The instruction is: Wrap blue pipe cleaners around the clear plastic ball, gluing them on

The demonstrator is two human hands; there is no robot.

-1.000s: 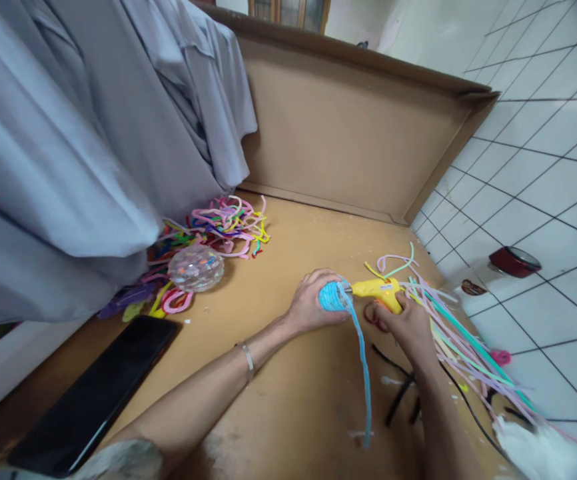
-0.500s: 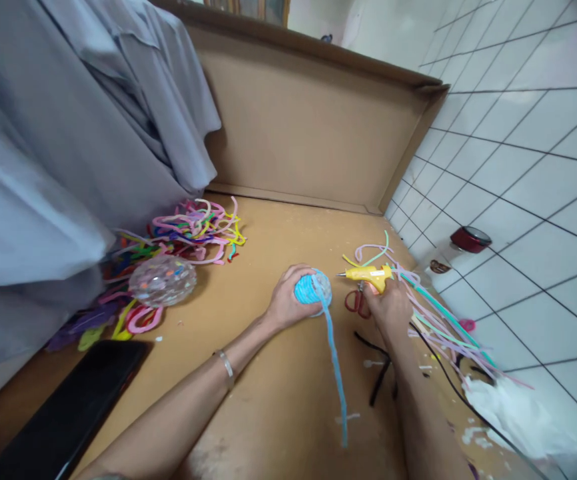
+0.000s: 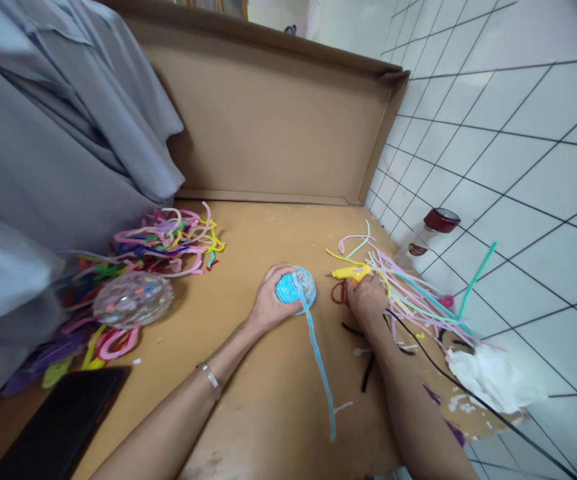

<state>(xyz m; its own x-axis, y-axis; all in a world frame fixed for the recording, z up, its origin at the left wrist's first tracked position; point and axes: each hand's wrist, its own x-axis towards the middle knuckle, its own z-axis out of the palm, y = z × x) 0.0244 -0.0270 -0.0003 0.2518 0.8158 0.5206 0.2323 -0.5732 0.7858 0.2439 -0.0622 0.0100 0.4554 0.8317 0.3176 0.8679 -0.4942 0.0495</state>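
My left hand (image 3: 275, 291) is wrapped round a small clear cup-like object (image 3: 288, 289) whose side is coiled in light-blue pipe cleaner. A loose blue tail (image 3: 321, 367) hangs from it and runs toward the near edge of the table. In my right hand (image 3: 370, 298) is a yellow hot glue gun (image 3: 352, 272), its metal nozzle pointing left toward the cup but apart from it. Partly hidden beside that hand lie red-handled scissors (image 3: 337, 293). Long pastel pipe cleaners (image 3: 413, 290) are strewn just beyond my right hand.
A faceted clear bowl (image 3: 133, 298) and a tangle of coloured pipe cleaners (image 3: 168, 237) sit at left, near a black phone (image 3: 63, 420). A black cord (image 3: 458, 381) crosses at right, past white tissue (image 3: 493, 377). A red-lidded jar (image 3: 428, 233) stands by the tiled wall.
The camera view has turned a little to the right, so things sit further left. The glue gun has come slightly down and nearer the pipe cleaners. The left hand keeps its hold.
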